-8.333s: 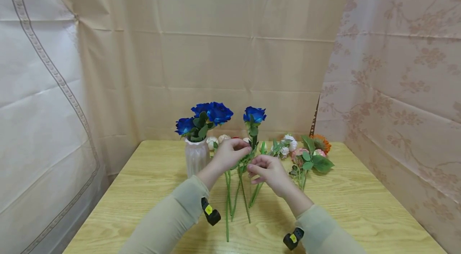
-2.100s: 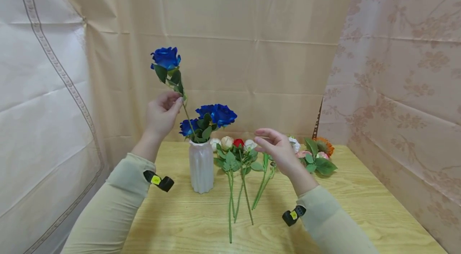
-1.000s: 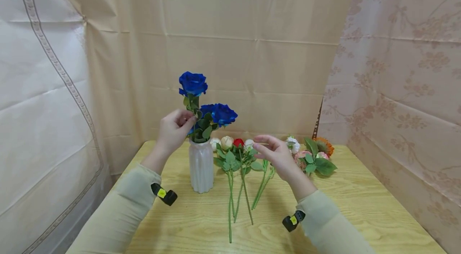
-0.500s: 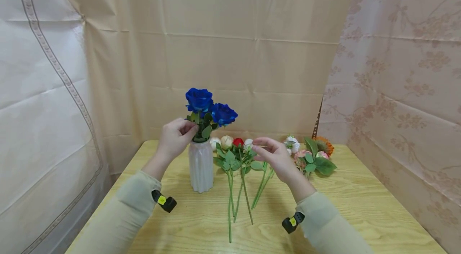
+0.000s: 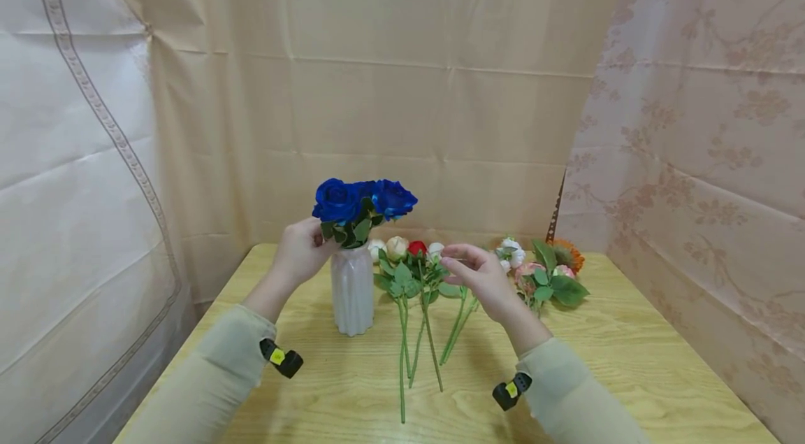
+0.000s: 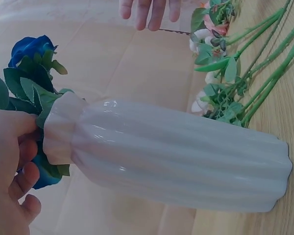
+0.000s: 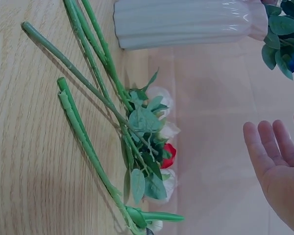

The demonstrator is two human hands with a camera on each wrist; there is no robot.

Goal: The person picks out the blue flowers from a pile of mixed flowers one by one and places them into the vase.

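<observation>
My left hand is at the mouth of the white fluted vase, pinching the front blue rose low among its leaves. That rose's stem is inside the vase, and the fingertips are partly hidden by foliage. Behind it stand more blue roses, one leaning right. In the left wrist view the other fingers curl loosely beside the vase's rim. My right hand hovers over the table with relaxed fingers and holds nothing; the right wrist view shows those fingers apart from any flower.
Right of the vase lie cream, white and red roses, their green stems pointing toward me. Farther right are pink flowers, white blossoms and an orange flower. Curtains hang behind the wooden table.
Earlier both hands were at a blue rose's leaves over the table. The left hand then raised it above the vase and lowered it in among the others. The right hand has hardly moved lately.
</observation>
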